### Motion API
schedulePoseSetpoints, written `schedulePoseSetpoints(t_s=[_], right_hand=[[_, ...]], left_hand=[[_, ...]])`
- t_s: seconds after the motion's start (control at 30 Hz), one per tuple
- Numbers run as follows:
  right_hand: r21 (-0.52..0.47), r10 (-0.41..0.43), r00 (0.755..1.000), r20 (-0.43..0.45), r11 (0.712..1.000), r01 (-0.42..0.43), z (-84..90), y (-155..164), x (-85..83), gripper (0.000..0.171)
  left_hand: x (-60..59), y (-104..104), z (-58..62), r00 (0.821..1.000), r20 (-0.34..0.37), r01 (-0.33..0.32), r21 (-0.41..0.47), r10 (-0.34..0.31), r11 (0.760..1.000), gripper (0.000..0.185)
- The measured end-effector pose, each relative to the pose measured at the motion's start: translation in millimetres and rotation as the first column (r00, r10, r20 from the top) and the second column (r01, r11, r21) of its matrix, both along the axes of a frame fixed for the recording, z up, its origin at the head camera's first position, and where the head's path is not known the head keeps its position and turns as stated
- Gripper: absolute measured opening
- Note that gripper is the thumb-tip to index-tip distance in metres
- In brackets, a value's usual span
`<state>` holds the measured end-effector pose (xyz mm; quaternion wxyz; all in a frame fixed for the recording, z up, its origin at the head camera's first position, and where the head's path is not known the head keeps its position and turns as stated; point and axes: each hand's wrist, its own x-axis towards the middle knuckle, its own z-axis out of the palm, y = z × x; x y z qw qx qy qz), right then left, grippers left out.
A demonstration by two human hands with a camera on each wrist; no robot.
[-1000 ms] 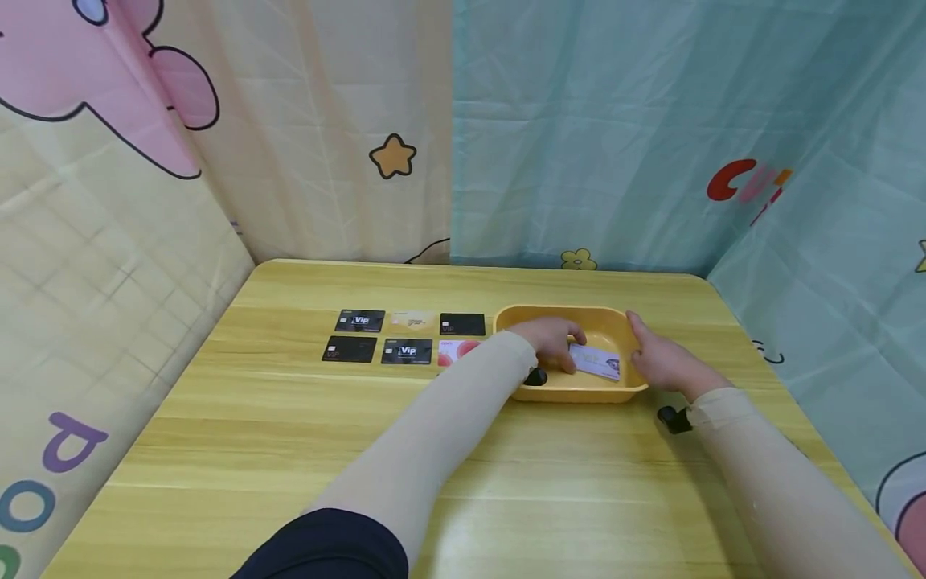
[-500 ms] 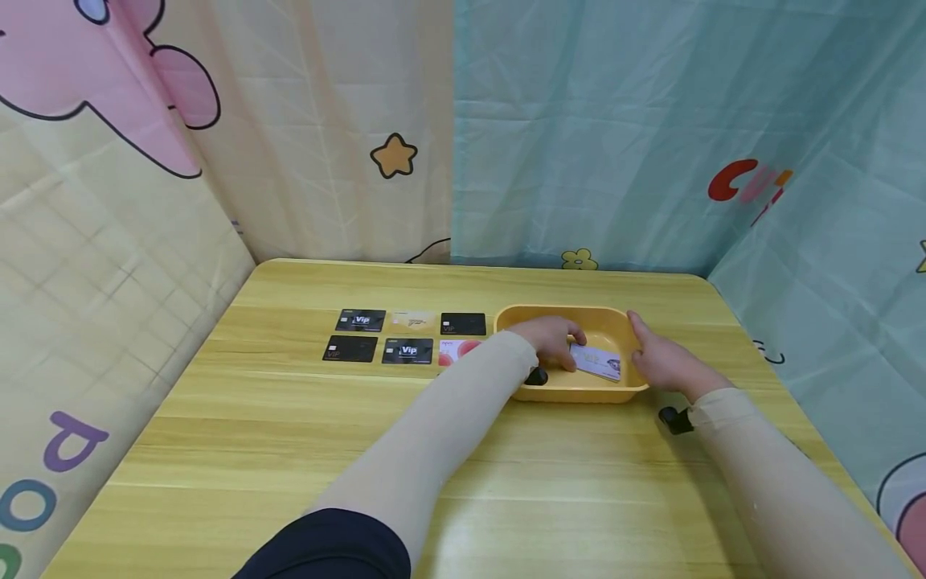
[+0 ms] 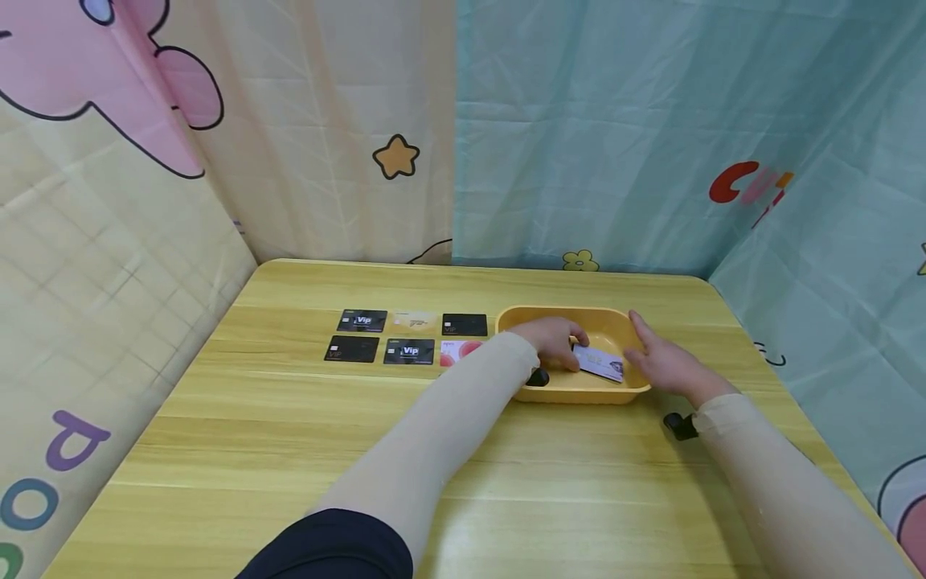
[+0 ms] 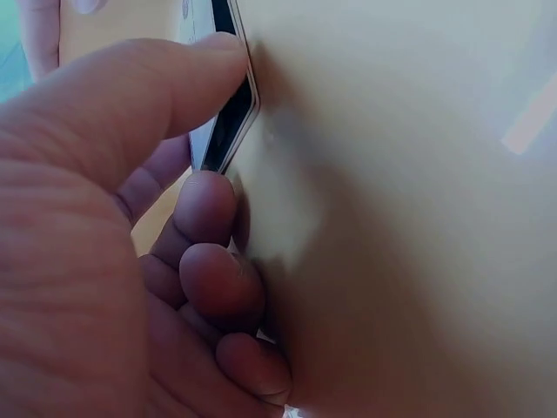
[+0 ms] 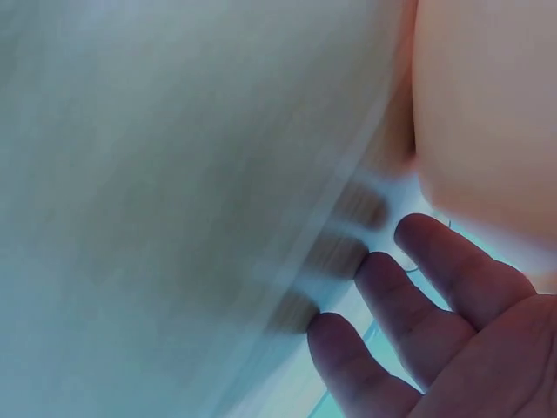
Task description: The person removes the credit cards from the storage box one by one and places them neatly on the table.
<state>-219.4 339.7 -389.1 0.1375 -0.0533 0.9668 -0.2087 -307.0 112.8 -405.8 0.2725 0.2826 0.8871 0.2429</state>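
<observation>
In the head view my left hand [image 3: 551, 341] reaches into a yellow tray [image 3: 571, 396] at the right of the table. It pinches the left end of a small stack of cards [image 3: 600, 363], the top one whitish with print. In the left wrist view, the thumb presses the edge of the cards [image 4: 233, 109], where a dark card shows under a pale one; the other fingers curl below. My right hand [image 3: 669, 362] rests at the tray's right end, thumb over the rim. Its fingers [image 5: 422, 312] stretch loosely beside the outer wall in the right wrist view, tips at the tabletop.
Left of the tray, several cards lie in two rows: black VIP cards [image 3: 351, 349], a gold card [image 3: 415, 322] and a pink-and-white card [image 3: 457, 352], partly hidden by my left arm. Printed curtains [image 3: 579, 137] stand behind the wooden table [image 3: 289, 450].
The cards in the tray have shifted slightly, with a dark edge now showing beneath the top one. My right hand has moved very little, its thumb now reaching further over the rim.
</observation>
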Motion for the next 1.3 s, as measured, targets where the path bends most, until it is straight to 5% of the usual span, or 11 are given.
schedulePoseSetpoints(t_s=[0.33, 0.7, 1.3], right_hand=[[0.030, -0.030, 0.999, 0.019, 0.999, 0.029, 0.8, 0, 5.9, 0.084], [0.040, 0.067, 0.995, 0.068, 0.997, -0.070, 10.7, 1, 12.6, 0.111], [0.044, -0.038, 0.998, 0.041, 0.998, 0.036, 1.0, -9, 8.9, 0.113]], left_hand=[[1.8, -2, 1.7, 1.000, 0.007, 0.022, 0.043, -0.023, 0.999, 0.048], [-3.6, 0, -3.8, 0.998, -0.014, 0.055, 0.059, -0.055, 0.997, 0.050], [2.2, -2, 2.2, 0.999, -0.034, 0.026, 0.096, -0.023, 0.995, 0.053]])
